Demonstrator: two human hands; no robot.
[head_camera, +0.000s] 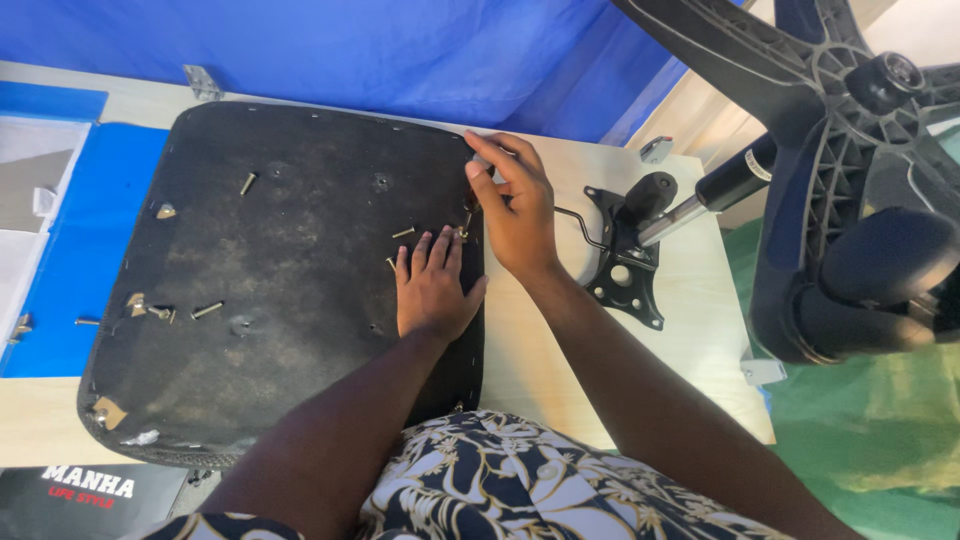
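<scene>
On the pale wooden table (560, 350), the black underside of a chair seat (280, 290) is laid flat, with the five-armed chair base (850, 150) and its gas cylinder (720, 185) tipped over at the right beside a black mounting plate (625, 265). The seat's right part is pressed by the left hand (432, 290), laid flat with fingers spread. At the seat's right edge a small metal tool (468, 215) is pinched by the right hand (520, 210), and loose bolts (207, 310) are scattered over the seat.
</scene>
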